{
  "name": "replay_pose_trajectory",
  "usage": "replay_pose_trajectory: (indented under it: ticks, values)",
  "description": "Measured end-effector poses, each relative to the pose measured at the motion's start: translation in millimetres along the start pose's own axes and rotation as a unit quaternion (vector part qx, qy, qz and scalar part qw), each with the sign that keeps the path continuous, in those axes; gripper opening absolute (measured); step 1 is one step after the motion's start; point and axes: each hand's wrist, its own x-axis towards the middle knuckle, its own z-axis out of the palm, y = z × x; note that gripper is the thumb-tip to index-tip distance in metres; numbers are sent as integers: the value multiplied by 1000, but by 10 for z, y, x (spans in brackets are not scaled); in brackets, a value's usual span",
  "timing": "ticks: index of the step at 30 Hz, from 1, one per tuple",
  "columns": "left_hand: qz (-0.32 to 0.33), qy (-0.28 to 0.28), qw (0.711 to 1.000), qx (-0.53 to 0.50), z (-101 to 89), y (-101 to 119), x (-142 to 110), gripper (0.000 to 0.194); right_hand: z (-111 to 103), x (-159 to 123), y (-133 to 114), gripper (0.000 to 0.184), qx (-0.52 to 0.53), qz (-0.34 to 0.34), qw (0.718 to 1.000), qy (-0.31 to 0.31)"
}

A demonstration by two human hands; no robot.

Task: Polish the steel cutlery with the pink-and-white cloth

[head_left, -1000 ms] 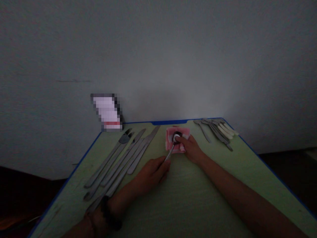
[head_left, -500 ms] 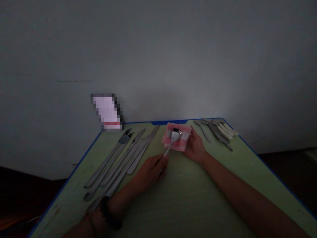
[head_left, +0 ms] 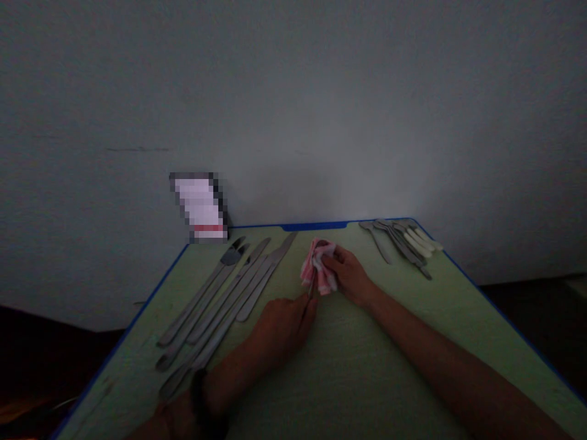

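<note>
Over the middle of the table, my left hand (head_left: pixel 287 324) is closed round the handle of a metal spoon (head_left: pixel 312 288). A pink and white checked cloth (head_left: pixel 324 281) is folded round the spoon's bowl and hides most of it. My right hand (head_left: pixel 351 274) pinches the cloth from the right side, thumb on top. Left of my hands lie several long metal knives and spoons in a slanted row, with a table knife (head_left: pixel 257 290) nearest my left hand. A dark bracelet (head_left: pixel 202 397) circles my left wrist.
At the table's back right lie a single spoon (head_left: pixel 376 244), a bunch of metal cutlery (head_left: pixel 403 244) and several white handles (head_left: pixel 419 241). A blurred-out phone-like screen (head_left: pixel 202 208) leans on the wall at the back left. The pale green table (head_left: pixel 367 366) has a blue edge.
The cloth, which lay spread behind the spoon's bowl, is now folded over it. My right hand has turned and moved left, its thumb now pressing on the cloth.
</note>
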Motion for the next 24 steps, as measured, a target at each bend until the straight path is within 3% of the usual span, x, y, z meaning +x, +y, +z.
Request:
replay_pose_trajectory:
  ticks: [8, 13, 18, 20, 24]
  values:
    - [54, -24, 998, -15, -30, -43, -5, 41, 38, 40, 122, 34, 14, -40, 996, 84]
    - [96, -12, 995, -29, -35, -132, -28, 36, 56, -1, 25, 30, 81, -14, 997, -1]
    - [68, -47, 988, -127, -71, -138, -27, 41, 22, -18, -61, 31, 100, 53, 991, -76]
    - [53, -39, 989, -135, -74, -114, -13, 39, 19, 2, -52, 29, 114, 52, 990, -59]
    - [29, -9, 985, -168, -76, -65, 9, 37, 14, 76, 3, 22, 166, 17, 985, 42]
